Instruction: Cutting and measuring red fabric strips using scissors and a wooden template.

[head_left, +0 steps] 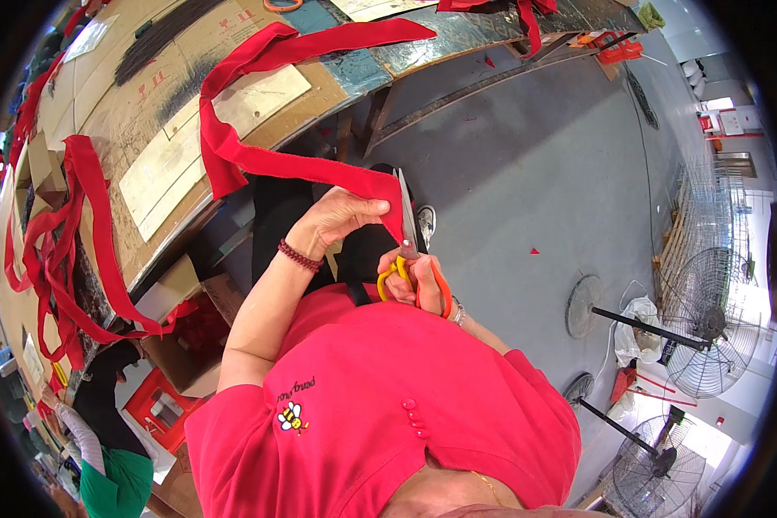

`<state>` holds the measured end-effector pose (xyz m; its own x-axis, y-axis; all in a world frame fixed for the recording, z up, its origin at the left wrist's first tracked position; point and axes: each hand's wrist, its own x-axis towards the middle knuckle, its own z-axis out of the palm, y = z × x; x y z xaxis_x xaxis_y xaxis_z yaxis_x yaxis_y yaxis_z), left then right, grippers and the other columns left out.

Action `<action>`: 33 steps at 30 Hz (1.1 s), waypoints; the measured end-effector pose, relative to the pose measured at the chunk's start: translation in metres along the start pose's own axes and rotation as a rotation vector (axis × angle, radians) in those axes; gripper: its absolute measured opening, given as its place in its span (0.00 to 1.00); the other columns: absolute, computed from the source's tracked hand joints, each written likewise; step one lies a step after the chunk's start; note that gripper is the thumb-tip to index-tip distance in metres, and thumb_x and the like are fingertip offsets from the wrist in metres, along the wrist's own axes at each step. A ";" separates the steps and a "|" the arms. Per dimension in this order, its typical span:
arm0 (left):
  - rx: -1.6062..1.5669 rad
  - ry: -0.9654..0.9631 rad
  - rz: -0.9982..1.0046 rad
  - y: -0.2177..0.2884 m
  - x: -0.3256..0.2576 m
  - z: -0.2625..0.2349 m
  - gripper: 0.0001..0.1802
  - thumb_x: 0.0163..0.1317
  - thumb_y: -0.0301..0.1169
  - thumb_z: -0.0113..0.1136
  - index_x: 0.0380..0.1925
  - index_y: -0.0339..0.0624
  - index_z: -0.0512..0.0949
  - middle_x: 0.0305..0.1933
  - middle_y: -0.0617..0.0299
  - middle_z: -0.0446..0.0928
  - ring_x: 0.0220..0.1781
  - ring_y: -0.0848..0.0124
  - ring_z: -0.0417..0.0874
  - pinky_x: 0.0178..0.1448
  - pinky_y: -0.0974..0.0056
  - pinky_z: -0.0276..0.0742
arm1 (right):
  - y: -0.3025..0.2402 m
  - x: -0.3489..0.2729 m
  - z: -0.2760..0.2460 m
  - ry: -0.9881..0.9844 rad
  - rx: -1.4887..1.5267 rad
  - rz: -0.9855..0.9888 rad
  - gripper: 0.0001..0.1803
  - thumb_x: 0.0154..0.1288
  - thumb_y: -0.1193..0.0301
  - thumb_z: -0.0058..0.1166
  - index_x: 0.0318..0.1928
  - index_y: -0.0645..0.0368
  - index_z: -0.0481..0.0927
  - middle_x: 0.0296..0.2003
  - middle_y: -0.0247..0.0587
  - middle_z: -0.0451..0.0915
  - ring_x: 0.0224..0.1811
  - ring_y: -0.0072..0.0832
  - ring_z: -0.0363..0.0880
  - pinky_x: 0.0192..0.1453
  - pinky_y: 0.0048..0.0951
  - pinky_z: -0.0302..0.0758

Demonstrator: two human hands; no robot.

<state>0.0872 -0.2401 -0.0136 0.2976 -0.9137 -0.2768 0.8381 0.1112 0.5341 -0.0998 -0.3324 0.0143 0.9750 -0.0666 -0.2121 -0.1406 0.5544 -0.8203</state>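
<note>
My left hand (347, 216) pinches a long red fabric strip (302, 162) close to its end. From there the strip runs back onto the table and folds over itself. In my right hand (421, 283) is a pair of scissors (407, 226) with yellow and orange handles, my fingers around the handles. The scissor blades point away from me and lie at the strip's end, just beside my left fingertips. How far apart the blades are is hard to make out.
The cardboard-covered worktable (181, 138) spans the upper left. More red strips (86, 224) hang over its edge at left, above an open cardboard box (190, 337). A co-worker in green (116, 479) is at lower left. Standing fans (708, 324) are at right on the grey floor.
</note>
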 end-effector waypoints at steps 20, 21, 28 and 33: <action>0.151 0.106 -0.071 0.003 -0.047 -0.024 0.20 0.53 0.27 0.69 0.46 0.37 0.75 0.41 0.56 0.80 0.44 0.64 0.83 0.47 0.62 0.81 | -0.021 0.025 -0.024 0.268 -0.134 -0.173 0.14 0.69 0.64 0.46 0.39 0.65 0.73 0.16 0.28 0.65 0.14 0.14 0.64 0.19 0.17 0.60; 0.175 0.131 -0.045 0.001 -0.059 -0.028 0.20 0.53 0.27 0.69 0.45 0.37 0.76 0.40 0.58 0.80 0.40 0.66 0.83 0.43 0.64 0.81 | -0.023 0.033 -0.029 0.305 -0.310 -0.207 0.11 0.67 0.67 0.50 0.40 0.64 0.74 0.17 0.28 0.68 0.15 0.14 0.66 0.20 0.18 0.61; 0.413 0.435 -0.164 -0.005 -0.153 -0.083 0.22 0.52 0.27 0.69 0.47 0.34 0.76 0.43 0.59 0.80 0.39 0.72 0.82 0.40 0.69 0.81 | -0.070 0.111 -0.084 0.482 -0.828 -0.350 0.18 0.56 0.64 0.65 0.41 0.62 0.77 0.19 0.27 0.70 0.21 0.15 0.66 0.27 0.20 0.67; 1.898 1.203 -0.498 0.047 -0.243 -0.071 0.18 0.35 0.42 0.73 0.21 0.40 0.81 0.26 0.52 0.81 0.31 0.58 0.82 0.34 0.53 0.76 | -0.127 0.176 -0.128 0.720 -1.062 -0.367 0.21 0.54 0.58 0.67 0.38 0.63 0.78 0.19 0.37 0.75 0.22 0.26 0.74 0.30 0.29 0.72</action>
<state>0.0864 0.0153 0.0218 0.9200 -0.0960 -0.3799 -0.1107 -0.9937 -0.0171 0.0676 -0.5208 0.0130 0.7233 -0.6748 0.1468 -0.2772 -0.4784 -0.8332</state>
